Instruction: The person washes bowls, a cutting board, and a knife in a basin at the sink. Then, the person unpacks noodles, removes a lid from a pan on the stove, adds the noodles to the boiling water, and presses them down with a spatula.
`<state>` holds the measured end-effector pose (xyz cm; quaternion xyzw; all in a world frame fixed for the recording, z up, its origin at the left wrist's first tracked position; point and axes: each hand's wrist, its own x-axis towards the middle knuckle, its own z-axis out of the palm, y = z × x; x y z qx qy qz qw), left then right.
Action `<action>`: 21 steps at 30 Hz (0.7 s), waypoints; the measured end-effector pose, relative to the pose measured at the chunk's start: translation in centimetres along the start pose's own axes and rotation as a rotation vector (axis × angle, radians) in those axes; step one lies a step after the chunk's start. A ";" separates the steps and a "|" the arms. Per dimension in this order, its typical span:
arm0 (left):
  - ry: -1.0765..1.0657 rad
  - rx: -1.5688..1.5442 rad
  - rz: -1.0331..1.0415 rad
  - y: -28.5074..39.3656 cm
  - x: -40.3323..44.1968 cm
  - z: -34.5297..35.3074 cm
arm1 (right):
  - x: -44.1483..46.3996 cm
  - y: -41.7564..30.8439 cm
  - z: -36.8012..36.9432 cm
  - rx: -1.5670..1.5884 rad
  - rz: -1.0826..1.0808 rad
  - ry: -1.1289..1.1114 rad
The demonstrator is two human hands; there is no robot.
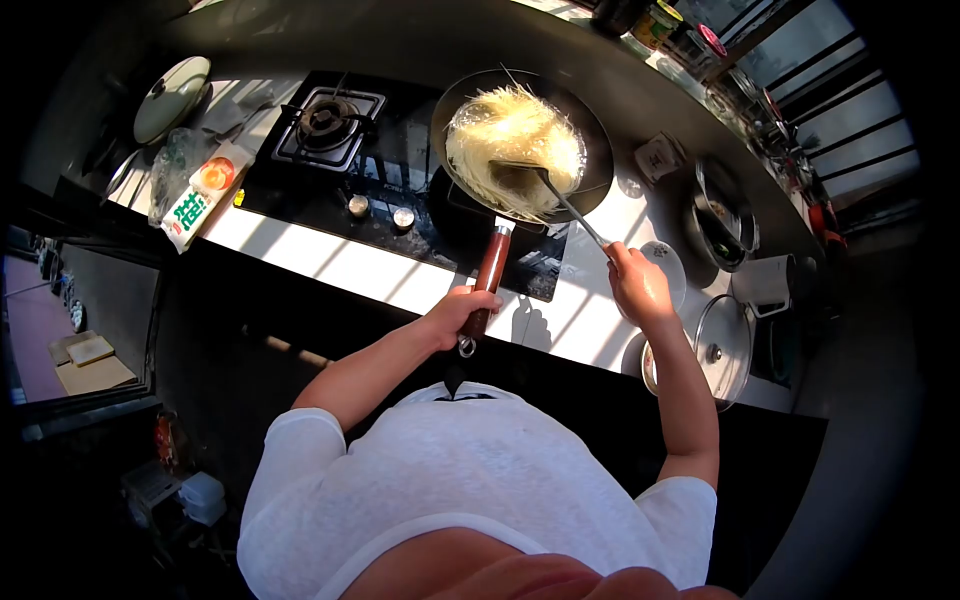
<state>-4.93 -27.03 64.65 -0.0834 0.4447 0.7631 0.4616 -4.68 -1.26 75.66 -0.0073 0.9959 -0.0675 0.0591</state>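
My left hand (462, 316) is closed around the brown wooden handle of a dark wok (598, 125), which rests over the right burner. Pale, thin noodle-like strands (512, 125) lie heaped in the wok in bright sunlight. In my right hand (640, 284) is the long handle of a spatula (578, 215). Its dark blade dips into the strands at their right front side, and part of it is hidden by them.
Left on the black glass hob (390, 165) is a bare burner (326, 118), with two knobs in front. A printed food packet (205, 195) lies beside the hob. On the right are a plate (664, 268), a glass lid (722, 352), a mug (764, 284) and a dark pan (722, 210).
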 end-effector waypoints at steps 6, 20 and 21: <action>0.005 0.000 0.004 -0.1 0.0 -0.1 | 3.4 0.3 1.6 -0.058 -0.057 0.133; -0.009 0.001 0.003 0.1 -0.1 0.0 | 7.8 1.9 -0.7 0.077 0.016 0.299; -0.007 0.002 0.004 0.1 -0.1 0.1 | 7.8 1.9 -0.7 0.078 0.015 0.300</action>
